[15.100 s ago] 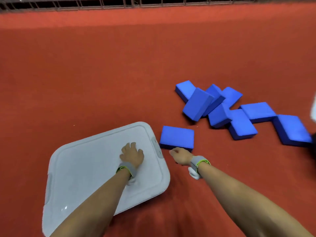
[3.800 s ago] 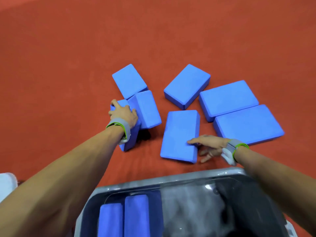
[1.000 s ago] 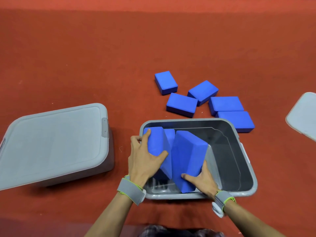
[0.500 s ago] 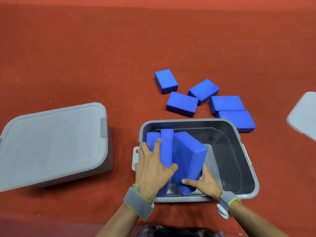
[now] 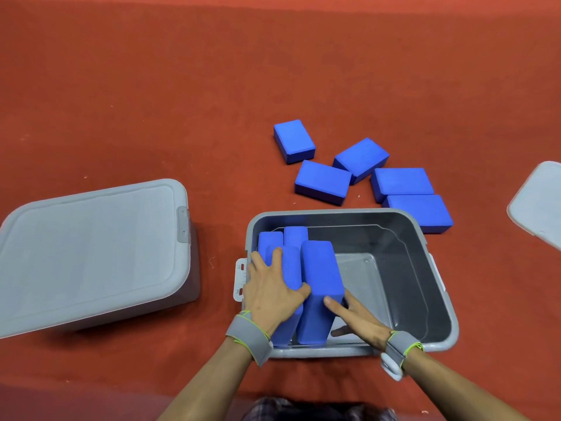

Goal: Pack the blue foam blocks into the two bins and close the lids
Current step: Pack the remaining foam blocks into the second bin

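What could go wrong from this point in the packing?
The upright blocks in the open bin have bare floor to their right, so they may tip over once the left hand and right hand let go. Five loose blocks must still fit below the rim, or the lid may not close.

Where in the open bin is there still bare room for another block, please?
The bin's right half is bare, between the rightmost standing block and the right wall. The left side is crowded with upright blocks and both hands: left hand, right hand.
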